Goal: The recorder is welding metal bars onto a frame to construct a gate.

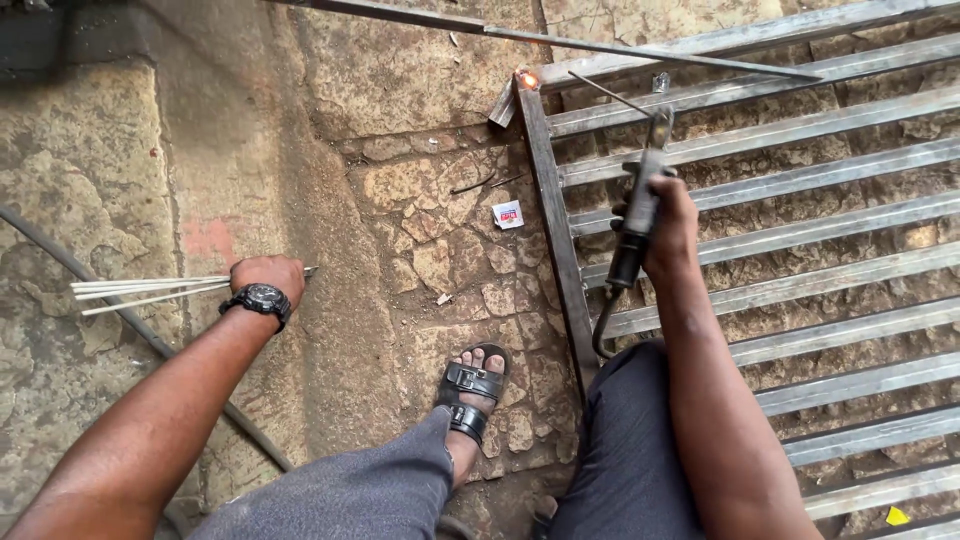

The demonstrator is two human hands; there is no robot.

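While my left hand (265, 278) is gripping spare rods (150, 290) ready, my right hand (668, 225) is clenching the electrode holder (640, 205), aiming at the gate frame (548, 200).

Grey metal grille (780, 190); black wristwatch (259, 299); black sandal (474, 388); orange glowing weld spot (528, 79).

Right hand (672, 222) with electrode holder (640, 205) sits over the metal grille (800, 180); bars run left-right with narrow gaps, stone showing between. Far side blocked by a long steel bar (640, 48) crossing above the glowing corner joint (527, 78). Left of the grille's frame: open cracked stone, only a small wrapper (508, 214) and the sandalled foot (475, 385). Left hand (266, 275) with rods (150, 290) hangs further left; dark cable (100, 295) runs beneath.
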